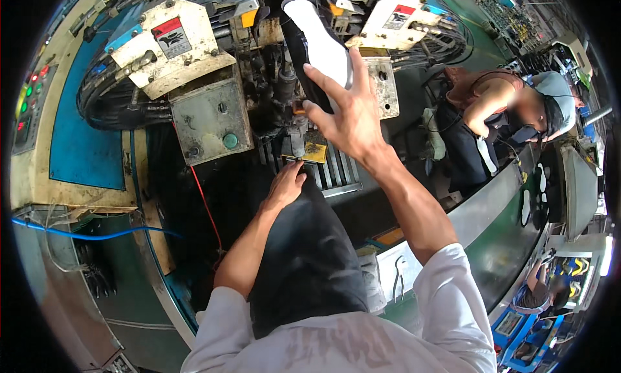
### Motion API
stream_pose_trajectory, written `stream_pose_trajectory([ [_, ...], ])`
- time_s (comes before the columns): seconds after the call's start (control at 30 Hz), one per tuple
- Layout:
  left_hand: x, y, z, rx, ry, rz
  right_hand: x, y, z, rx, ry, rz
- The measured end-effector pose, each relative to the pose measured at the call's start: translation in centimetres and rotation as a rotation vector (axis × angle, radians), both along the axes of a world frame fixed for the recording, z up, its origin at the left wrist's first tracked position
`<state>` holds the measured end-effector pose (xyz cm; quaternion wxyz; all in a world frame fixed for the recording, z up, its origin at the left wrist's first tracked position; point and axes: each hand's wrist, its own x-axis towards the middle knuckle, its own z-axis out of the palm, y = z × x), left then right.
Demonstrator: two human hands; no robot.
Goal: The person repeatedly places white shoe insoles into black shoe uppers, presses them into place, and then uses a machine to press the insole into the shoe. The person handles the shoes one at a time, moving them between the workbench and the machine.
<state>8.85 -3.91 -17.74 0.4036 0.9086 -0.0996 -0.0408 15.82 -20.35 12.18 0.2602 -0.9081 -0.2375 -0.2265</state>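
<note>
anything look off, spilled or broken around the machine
The cream plates on either side of the sole look neglected: dark grime streaks them and the grey box by the left one. No spill or break stands out.

Red-topped pictogram labels (171, 37) stand on both cream machine plates (199, 31), print unreadable.
</note>
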Motion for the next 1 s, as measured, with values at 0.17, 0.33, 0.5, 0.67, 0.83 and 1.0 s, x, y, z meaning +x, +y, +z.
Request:
stream_pose_trajectory([
  [0.17, -3.7, 3.7, 2.8, 0.069, -0.179, 0.216, 2.1, 1.1, -3.4, 0.014, 0.056, -0.020],
  [0.33, -7.8, 4.9, 1.5, 0.052, -0.063, 0.346, 2.1, 2.5, -4.3, -0.064, -0.023, -0.080],
  [0.5, -6.9, 4.3, 2.2, 0.184, -0.044, 0.317, 0.7, 5.8, -4.0, -0.075, -0.030, -0.081],
  [0.67, -7.1, 4.3, 2.0, 0.195, -0.135, 0.327, 0.1, 5.0, -4.9, -0.089, -0.076, -0.023],
  [0.83, -7.2, 4.1, 1.9, 0.209, -0.079, 0.323, 0.8, 5.6, -5.7, -0.074, -0.149, -0.036],
  [1.0, -6.5, 4.2, 2.1, 0.231, -0.063, 0.287, 6.4, 7.5, -5.0, -0.020, -0.184, -0.062],
])
